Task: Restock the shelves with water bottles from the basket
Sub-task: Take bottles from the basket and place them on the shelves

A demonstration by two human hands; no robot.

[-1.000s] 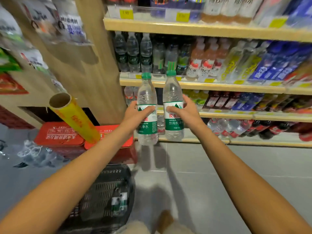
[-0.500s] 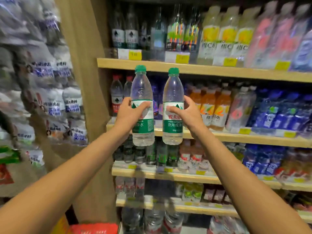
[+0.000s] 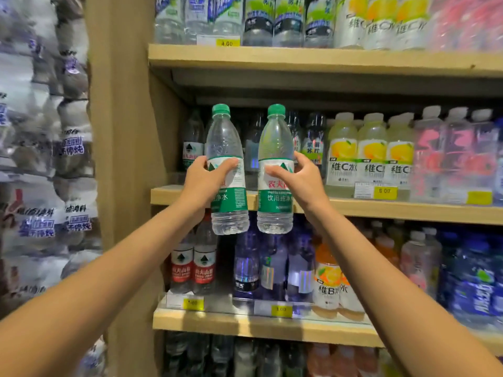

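Note:
I hold two clear water bottles with green caps and green-and-white labels, both upright in the air in front of a wooden shelf (image 3: 381, 210). My left hand (image 3: 202, 180) grips the left bottle (image 3: 226, 148) round its label. My right hand (image 3: 302, 180) grips the right bottle (image 3: 275, 148) the same way. Their bases hang just below the shelf's front edge, and their caps reach up near the board above. Behind them, on that shelf, stand dark-labelled water bottles (image 3: 193, 148). The basket is out of view.
Yellow vitamin drinks (image 3: 371, 151) and pink bottles fill that shelf to the right. Red-labelled water bottles (image 3: 193, 268) and purple bottles stand on the shelf below. A wooden upright (image 3: 119, 159) bounds the shelves on the left, with hanging packets (image 3: 46, 159) beyond it.
Both hands have lifted the two bottles from low over the floor and basket up past two lower shelves to a higher one. My view has risen too, and the basket has dropped out of sight.

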